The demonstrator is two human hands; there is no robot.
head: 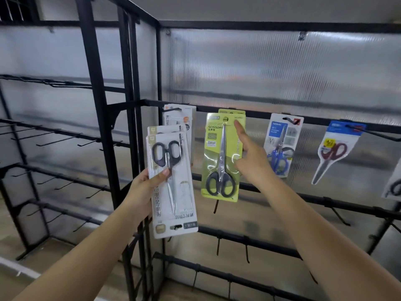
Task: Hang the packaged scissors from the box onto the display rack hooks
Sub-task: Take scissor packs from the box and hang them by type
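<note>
The left hand [144,187] grips two white scissor packs [173,185]; the right hand [249,157], forefinger extended, touches the green pack [223,157] hanging beside blue [281,144] and red-handled packs [335,148].

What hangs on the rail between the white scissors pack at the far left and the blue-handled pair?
In the head view, the yellow-green scissors pack hangs between the white pack and the blue-handled pair; the right hand touches it.

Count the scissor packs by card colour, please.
White packs: 3, two in the left hand, one hung
Green packs: 2
Blue-topped packs: 2
Cut-off pack at the right edge: 1
Total: 8
</note>
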